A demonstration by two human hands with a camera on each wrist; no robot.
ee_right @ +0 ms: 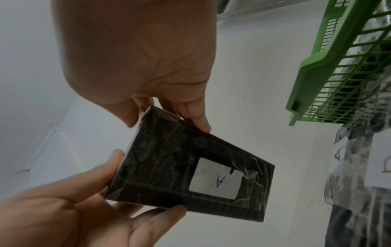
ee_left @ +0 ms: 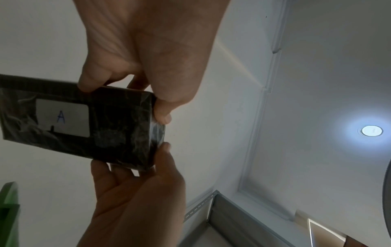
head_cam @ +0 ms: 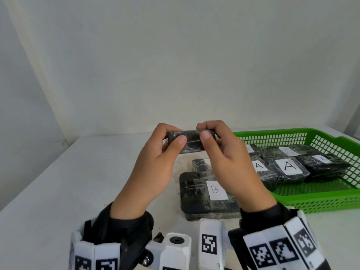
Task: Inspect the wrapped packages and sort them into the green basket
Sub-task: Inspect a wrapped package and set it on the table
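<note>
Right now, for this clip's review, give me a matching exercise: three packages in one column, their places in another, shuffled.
Things:
1. package labelled B
2. package in both hands
3. package with the large A label

Places:
a. lifted above the table
b. inside the green basket
c. lying on the table, outside the basket

Pairs: 1-c, 2-a, 3-b

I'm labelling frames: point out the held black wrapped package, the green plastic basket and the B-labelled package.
Held black wrapped package (head_cam: 191,141), head view, front edge.
Green plastic basket (head_cam: 311,201), head view, near wall.
B-labelled package (head_cam: 192,191), head view, top face.
</note>
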